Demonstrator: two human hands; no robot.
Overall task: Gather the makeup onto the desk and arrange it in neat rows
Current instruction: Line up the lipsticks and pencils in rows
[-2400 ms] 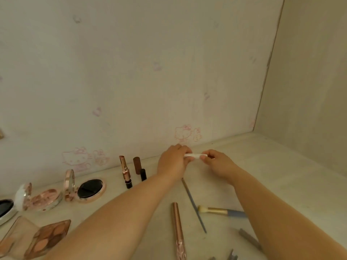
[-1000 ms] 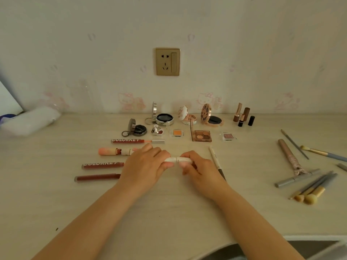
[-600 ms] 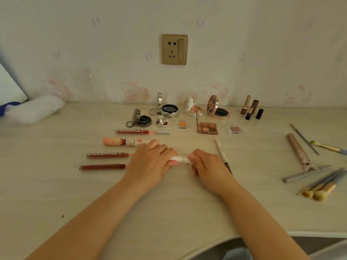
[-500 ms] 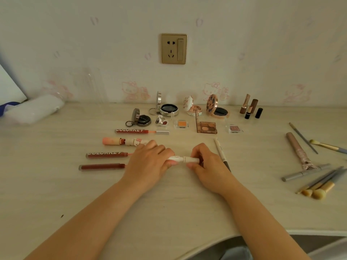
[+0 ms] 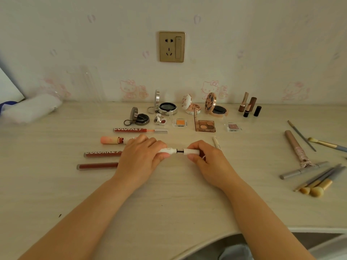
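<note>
The pale wood-grain desk point(image 5: 169, 207) is carrying the whole collection, and it is lying sorted by kind, which I judge is meant to keep each row readable: round open compacts point(image 5: 167, 107) are standing along the wall with their lids up, small square eyeshadow pans point(image 5: 205, 126) are sitting just in front of them, and three dark-red lip-gloss tubes point(image 5: 129, 130) are lying one below another on the left with a peach tube between the first two. On the right a loose cluster of gold-and-grey makeup brushes point(image 5: 317, 183) is lying at mixed angles beside a rose-gold wand, well apart from the rows, so that group is probably waiting to be straightened. At the centre the left hand point(image 5: 139, 158) is curling its fingers round the body of a slim white cosmetic pen point(image 5: 169, 150), held level just above the desk, while the right hand point(image 5: 205, 158) is pinching the matching white cap point(image 5: 191, 151); a thin dark stem is showing in the gap, so the two parts are sitting slightly apart, whether opening or closing I cannot tell. The left hand is hiding the near ends of the peach tube and the two lower glosses, the right is covering part of a cream pencil point(image 5: 216, 142), and the far-right brushes are running out of view
</note>
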